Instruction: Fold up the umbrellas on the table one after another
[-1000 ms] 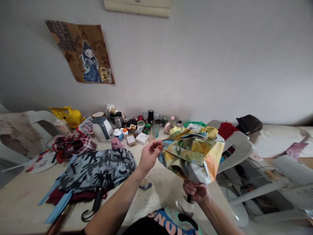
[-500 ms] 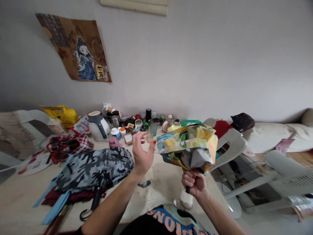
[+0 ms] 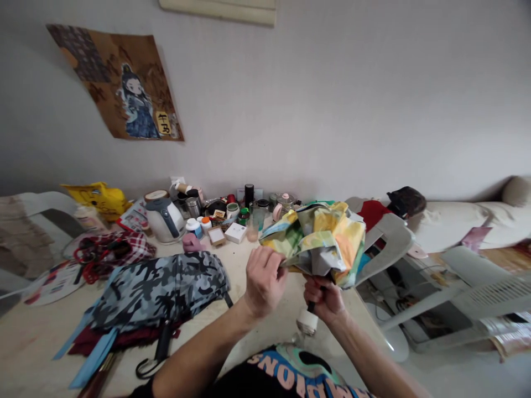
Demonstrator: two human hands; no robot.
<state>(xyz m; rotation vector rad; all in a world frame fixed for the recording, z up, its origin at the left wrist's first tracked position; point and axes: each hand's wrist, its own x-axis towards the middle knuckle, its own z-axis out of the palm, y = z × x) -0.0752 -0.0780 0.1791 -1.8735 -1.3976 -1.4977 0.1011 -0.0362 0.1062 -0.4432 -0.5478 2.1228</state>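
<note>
A folding umbrella with yellow, green and blue patterned cloth is held up in front of me, its canopy collapsed in loose folds. My right hand is wrapped round its dark shaft just below the cloth. The white handle end points down toward me. At the canopy's left edge, my left hand has its fingers closed on a fold of the cloth. To the left, a grey camouflage umbrella lies folded on the table, with a black handle and dark red cloth under it.
Along the back of the table stand a kettle, a pink teapot, glasses, jars and small boxes. A plaid cloth bag and a yellow bag lie at left. White chairs stand on the right.
My left hand has gone from open fingers beside the umbrella to gripping its cloth edge. The canopy folds have shifted. The view has turned slightly.
</note>
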